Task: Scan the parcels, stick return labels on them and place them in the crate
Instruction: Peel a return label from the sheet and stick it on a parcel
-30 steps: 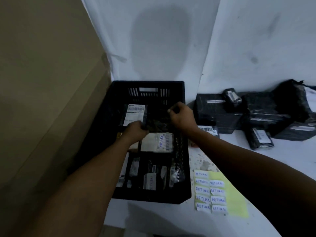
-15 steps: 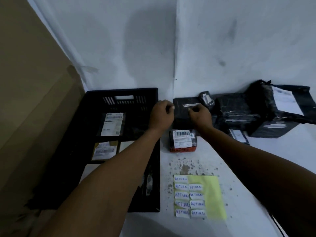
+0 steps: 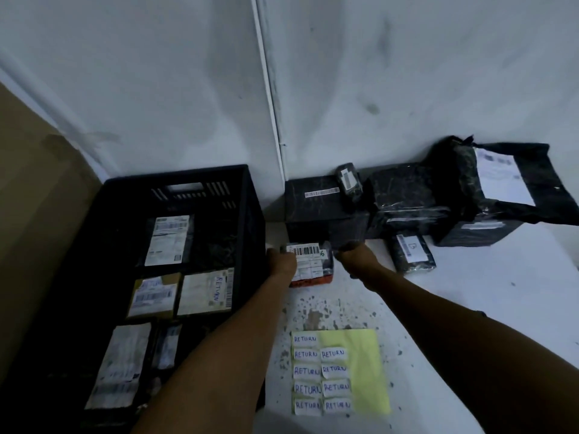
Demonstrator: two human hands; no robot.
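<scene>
We have the parcel (image 3: 310,261) lying on the worktop (image 3: 470,308) at mid-frame, just right of the crate (image 3: 247,214), between our two hands. Our left hand (image 3: 282,263) is at its left edge and our right hand (image 3: 354,256) at its right, both about equally near. Fingers look curled at the edges, yet how firmly they grip we cannot tell. Its long axis seems to run up-frame. The return labels (image 3: 321,379) sit lower in the frame, nearer us.
</scene>
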